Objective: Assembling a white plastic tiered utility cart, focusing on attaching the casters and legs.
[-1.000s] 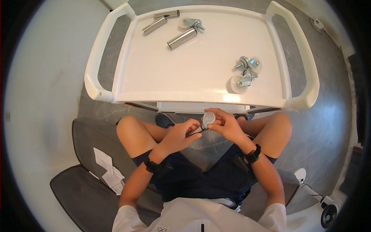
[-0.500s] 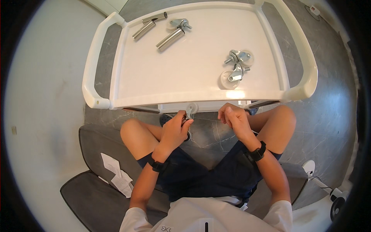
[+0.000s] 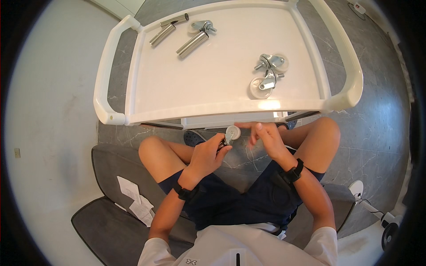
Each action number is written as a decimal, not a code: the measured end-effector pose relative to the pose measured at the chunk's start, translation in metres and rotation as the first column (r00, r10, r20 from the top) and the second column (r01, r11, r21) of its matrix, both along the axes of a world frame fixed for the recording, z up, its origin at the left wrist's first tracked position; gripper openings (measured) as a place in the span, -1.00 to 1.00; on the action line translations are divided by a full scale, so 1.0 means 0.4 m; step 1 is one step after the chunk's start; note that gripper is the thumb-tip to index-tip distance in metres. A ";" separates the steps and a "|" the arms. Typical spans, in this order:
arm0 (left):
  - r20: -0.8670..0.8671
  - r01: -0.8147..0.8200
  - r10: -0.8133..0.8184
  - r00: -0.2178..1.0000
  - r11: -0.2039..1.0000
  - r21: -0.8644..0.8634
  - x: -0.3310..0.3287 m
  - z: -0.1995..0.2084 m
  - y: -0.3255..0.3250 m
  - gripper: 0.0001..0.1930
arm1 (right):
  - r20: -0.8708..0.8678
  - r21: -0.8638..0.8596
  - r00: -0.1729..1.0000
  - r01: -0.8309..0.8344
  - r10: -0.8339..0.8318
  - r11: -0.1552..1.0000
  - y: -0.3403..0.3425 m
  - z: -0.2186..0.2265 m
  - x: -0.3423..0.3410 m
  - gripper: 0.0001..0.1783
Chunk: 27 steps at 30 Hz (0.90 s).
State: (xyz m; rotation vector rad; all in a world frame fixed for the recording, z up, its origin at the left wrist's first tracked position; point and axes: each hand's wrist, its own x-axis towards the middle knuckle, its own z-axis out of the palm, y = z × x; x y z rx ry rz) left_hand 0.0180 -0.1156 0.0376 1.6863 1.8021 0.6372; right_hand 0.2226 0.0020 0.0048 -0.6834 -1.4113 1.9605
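Between the thumb and fingers of my left hand (image 3: pixel 205 156) is a caster (image 3: pixel 233 132) with a white wheel and a metal bracket; its lower part is hidden in the grip. My right hand (image 3: pixel 269 141) is just right of the wheel, holding nothing. Its index finger stretches toward the wheel while the other fingers are loosely bent and slightly blurred. Beyond my hands, on the white cart's top tray (image 3: pixel 222 84), lie two casters at the right, a near one (image 3: pixel 262 88) and a far one (image 3: pixel 279 62). A third caster (image 3: pixel 195 26) lies at the far left beside a metal tube (image 3: pixel 192 44).
Two more metal tubes, one nearer (image 3: pixel 163 35) and one farther (image 3: pixel 175 20), lie at the tray's far left. Raised white handles flank the tray, a left one (image 3: pixel 103 80) and a right one (image 3: pixel 353 75). White papers (image 3: pixel 135 201) rest on the grey seat (image 3: pixel 111 170) beside me.
My left hand has moved right and slightly nearer with the caster, turning its wheel rightward. My right index finger has stretched out toward the wheel.
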 end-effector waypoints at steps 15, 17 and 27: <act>0.062 0.005 -0.007 0.998 1.000 0.027 -0.006 -0.017 -0.025 -0.75 | 0.215 0.020 0.964 -0.162 0.154 0.987 0.014 0.041 0.002 -0.39; 0.114 0.005 -0.007 0.994 1.000 0.012 -0.006 -0.015 -0.024 -0.75 | 0.144 0.094 0.989 0.008 -0.021 0.996 -0.014 0.046 -0.018 -0.34; 0.018 0.024 -0.023 1.000 0.999 -0.045 -0.008 -0.013 -0.034 -0.74 | 0.073 -0.149 0.982 0.181 -0.172 0.972 0.029 -0.028 0.028 -0.38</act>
